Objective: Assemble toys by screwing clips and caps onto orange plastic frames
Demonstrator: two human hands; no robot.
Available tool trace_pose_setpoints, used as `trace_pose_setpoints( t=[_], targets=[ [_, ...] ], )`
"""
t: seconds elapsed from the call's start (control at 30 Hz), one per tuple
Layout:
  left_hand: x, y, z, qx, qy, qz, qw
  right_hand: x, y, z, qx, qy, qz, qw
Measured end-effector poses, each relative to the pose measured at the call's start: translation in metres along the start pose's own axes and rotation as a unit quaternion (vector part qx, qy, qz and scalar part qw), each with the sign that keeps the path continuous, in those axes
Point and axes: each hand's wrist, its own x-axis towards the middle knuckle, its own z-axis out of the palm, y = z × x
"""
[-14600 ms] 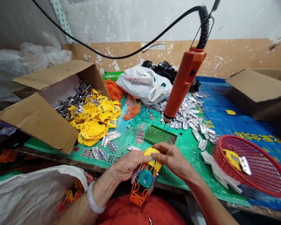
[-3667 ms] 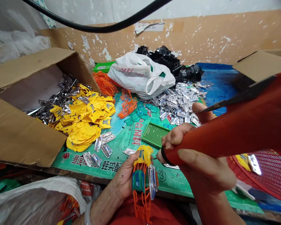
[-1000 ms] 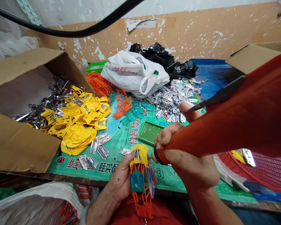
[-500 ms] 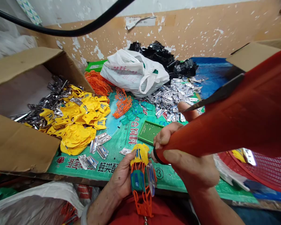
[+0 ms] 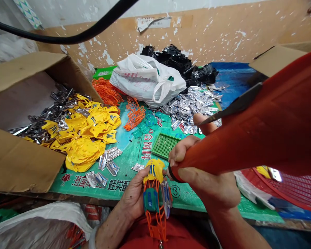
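My left hand is wrapped around a toy car body with a yellow front, an orange cage frame, a dark green cabin and a silver panel on its right side. Big in the foreground is a red electric screwdriver with a black lever, gripped by my right hand near its nose. The screwdriver's nose points left and meets the car body's right side, just behind the yellow front. Its bit tip is too small to make out. Beyond my hands lies a green perforated tray holding small screws.
At left, a cardboard box spills yellow parts and chrome parts. Orange frames, a white plastic bag, black parts and silver panels lie behind. A red basket stands right; a black cable hangs above.
The view has shifted very slightly. Both hands keep their holds, and the screwdriver stays against the side of the car body.
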Motion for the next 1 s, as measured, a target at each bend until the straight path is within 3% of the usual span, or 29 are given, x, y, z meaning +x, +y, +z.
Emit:
trace_pose_setpoints(
  t=[0.23,0.6,1.0],
  targets=[
    [-0.0002,-0.0006,0.0024,0.005,-0.003,0.007,1.0,0.0014,0.0077,-0.0012,-0.007,-0.009,-0.037,0.999],
    [-0.0006,0.0003,0.0049,0.006,-0.005,-0.002,1.0,-0.0018,0.0073,-0.0011,-0.03,-0.018,-0.027,0.999],
    [0.0009,-0.0012,0.0044,0.008,-0.002,0.015,1.0,-0.0003,0.008,0.0016,0.019,0.008,-0.041,0.999]
  ],
)
